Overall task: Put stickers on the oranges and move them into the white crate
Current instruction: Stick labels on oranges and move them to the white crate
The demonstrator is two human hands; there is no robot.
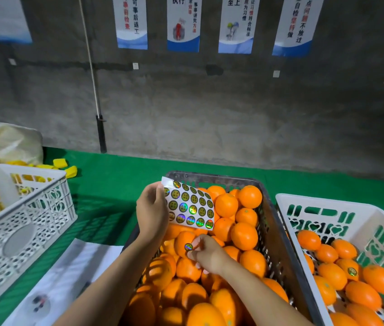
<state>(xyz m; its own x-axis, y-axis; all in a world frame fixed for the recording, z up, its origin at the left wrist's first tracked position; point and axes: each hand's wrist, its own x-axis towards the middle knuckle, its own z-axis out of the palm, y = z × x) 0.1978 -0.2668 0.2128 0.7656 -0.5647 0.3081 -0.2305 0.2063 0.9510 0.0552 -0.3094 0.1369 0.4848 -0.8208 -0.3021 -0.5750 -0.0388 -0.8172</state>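
Our left hand (152, 212) grips a white sheet of round shiny stickers (189, 205) above the dark plastic crate (278, 234). Our right hand (207, 254) seemingly pinches one round sticker (188, 247) against a glossy orange (184, 241) near the crate's middle.

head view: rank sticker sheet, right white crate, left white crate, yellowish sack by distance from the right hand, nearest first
From the right hand:
1. sticker sheet, just above it, held by the left hand.
2. right white crate, to its right, holding oranges.
3. left white crate, far to its left.
4. yellowish sack, back left by the wall.
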